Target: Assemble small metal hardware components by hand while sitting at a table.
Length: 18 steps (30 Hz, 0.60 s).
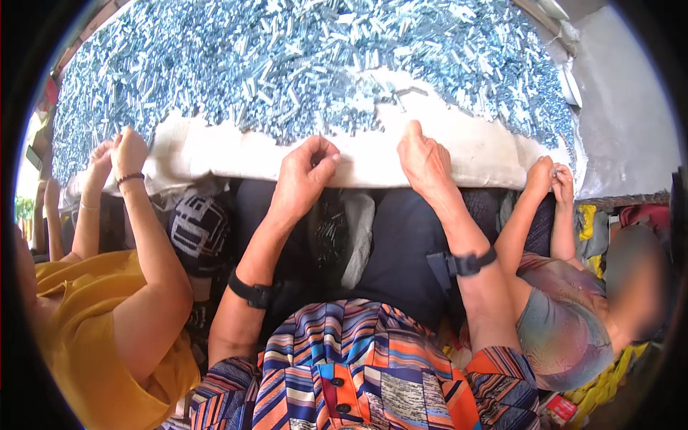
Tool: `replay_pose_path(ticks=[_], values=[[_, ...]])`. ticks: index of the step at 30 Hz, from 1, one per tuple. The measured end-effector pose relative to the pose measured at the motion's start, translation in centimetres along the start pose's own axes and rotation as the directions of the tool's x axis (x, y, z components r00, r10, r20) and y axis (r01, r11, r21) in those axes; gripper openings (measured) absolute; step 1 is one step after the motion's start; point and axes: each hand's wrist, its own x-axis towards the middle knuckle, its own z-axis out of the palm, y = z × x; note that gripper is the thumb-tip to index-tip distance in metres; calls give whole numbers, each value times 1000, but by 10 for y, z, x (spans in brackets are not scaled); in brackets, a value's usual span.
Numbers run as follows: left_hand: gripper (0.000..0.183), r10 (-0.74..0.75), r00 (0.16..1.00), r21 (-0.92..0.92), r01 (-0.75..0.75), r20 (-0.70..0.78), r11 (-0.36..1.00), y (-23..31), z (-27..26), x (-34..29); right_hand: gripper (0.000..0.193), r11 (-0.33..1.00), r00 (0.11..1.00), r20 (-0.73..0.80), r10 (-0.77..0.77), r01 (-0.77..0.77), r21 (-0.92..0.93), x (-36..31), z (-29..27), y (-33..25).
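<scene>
A wide heap of small, shiny blue-grey stick-like pieces (287, 57) covers most of the worktop. My left hand (304, 175) is over the pale cloth (365, 161) at the near edge, its fingers curled and thumb drawn in close to the forefinger. Anything between those fingertips is too small to make out. To its right, my right hand (424, 161) is closed, with thumb and forefinger pressed together toward the heap. Just beyond its fingertips a few loose dark slivers (410, 92) lie on the cloth; whether the hand holds one cannot be made out.
On my left, a person in a yellow top (143, 315) has their hands at the heap's edge. Another person in a multicoloured top (566, 315) works on my right, hands close together. Dark pieces (331, 229) lie below the cloth edge between my legs, beside grey fabric (358, 236).
</scene>
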Motion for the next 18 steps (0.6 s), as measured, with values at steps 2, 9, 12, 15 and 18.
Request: replay_pose_path(ticks=[2,9,12,15,18], values=[[8,-15,1000,-35,15,11,999,2,2,3,18,996,996,80,-40,46,-79,4,4,6],[13,81,995,200,-67,-60,977,5,-3,21,11,301,940,308,147,-339,891,-12,-14,-15],[17,359,918,513,-230,-168,827,5,-2,25,15,132,945,305,114,-319,939,-17,-8,-21],[18,313,933,433,-211,-177,876,18,2,16,15,52,950,286,122,-294,954,-19,-5,-30],[21,52,999,-100,-52,-4,994,16,22,6,14,18,955,274,117,-278,960,-23,-4,-39]])
